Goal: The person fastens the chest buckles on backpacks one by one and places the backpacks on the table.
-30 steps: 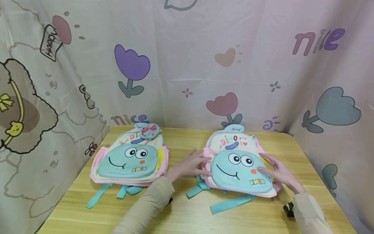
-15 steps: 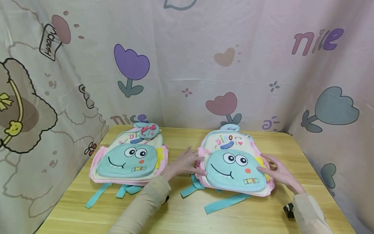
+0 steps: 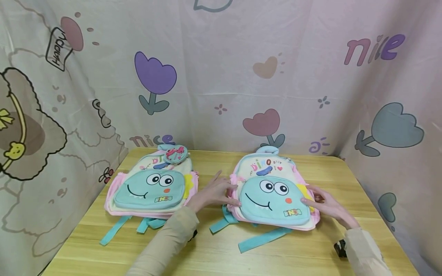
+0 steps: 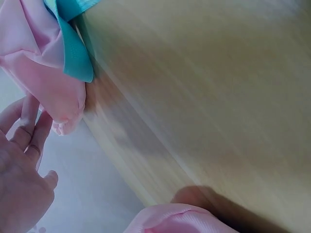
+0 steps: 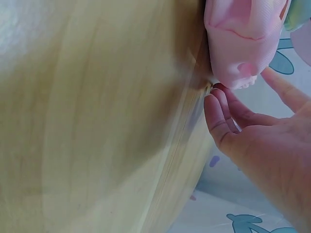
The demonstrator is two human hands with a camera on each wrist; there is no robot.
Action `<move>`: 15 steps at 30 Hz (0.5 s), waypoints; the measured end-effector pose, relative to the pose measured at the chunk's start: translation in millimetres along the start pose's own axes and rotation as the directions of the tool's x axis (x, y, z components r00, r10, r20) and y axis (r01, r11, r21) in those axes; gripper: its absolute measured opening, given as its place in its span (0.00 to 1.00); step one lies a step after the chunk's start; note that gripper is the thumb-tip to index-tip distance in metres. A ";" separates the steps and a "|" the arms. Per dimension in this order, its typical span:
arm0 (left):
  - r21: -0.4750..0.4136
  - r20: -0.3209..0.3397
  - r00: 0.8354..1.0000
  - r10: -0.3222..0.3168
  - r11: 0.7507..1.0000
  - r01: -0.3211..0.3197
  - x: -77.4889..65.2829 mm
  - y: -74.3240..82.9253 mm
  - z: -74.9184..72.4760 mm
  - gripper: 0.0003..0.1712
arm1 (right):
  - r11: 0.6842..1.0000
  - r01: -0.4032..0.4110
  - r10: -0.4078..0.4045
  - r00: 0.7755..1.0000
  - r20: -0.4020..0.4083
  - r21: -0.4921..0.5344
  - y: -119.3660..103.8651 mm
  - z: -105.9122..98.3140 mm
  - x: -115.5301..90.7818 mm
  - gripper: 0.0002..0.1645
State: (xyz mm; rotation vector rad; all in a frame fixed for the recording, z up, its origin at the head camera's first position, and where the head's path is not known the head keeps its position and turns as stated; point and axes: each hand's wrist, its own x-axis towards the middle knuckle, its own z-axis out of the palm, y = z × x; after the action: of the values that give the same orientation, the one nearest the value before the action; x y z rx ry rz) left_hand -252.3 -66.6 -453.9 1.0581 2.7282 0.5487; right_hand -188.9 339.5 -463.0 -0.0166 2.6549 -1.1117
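Observation:
Two matching children's backpacks lie face up, each pink and cream with a mint cartoon-dinosaur pocket. At the right-hand backpack point(image 3: 275, 201), my left hand point(image 3: 210, 193) grips the pink side, thumb low on that edge and the other fingertips higher. Some of those fingers pass behind the pink fabric point(image 4: 36, 68) in the left wrist view. My right hand point(image 3: 329, 207) is at the opposite side, thumb against the yellow-trimmed edge, other fingers loosely bent beside the pink side pocket point(image 5: 238, 53). Left of my left hand is the other backpack point(image 3: 150, 191), with a round pouch point(image 3: 176, 154) near its top.
Teal straps point(image 3: 264, 239) stick out from under both backpacks onto the wooden table point(image 3: 221, 257). Behind and along the sides hangs a printed curtain point(image 3: 221, 76). A black wrist device point(image 3: 340, 248) shows by the right sleeve.
The right-hand backpack has slid left across the table, towards the other one, together with my left hand. My right hand has shifted much less, staying at its right edge. The left backpack stays put.

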 end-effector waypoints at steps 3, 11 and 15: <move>0.002 0.001 1.000 -0.003 1.000 0.003 -0.6 0.4 -0.4 0.23 | 1.000 -0.006 0.006 1.000 0.002 -0.002 -0.7 0.0 0.4 0.51; -0.025 0.000 1.000 -0.013 1.000 0.013 -1.7 2.8 -1.3 0.41 | 0.996 -0.058 0.056 0.998 0.037 0.066 -0.4 0.2 1.3 0.53; -0.027 -0.018 1.000 -0.008 1.000 0.008 -2.9 3.5 -1.7 0.44 | 0.987 -0.067 0.062 0.997 0.043 0.143 -0.6 0.2 0.9 0.52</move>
State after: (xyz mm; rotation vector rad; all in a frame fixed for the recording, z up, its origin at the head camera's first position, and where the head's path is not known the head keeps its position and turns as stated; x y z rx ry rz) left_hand -248.4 -66.7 -450.9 1.0404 2.7317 0.5948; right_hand -189.7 338.9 -462.9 0.0746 2.5166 -1.2658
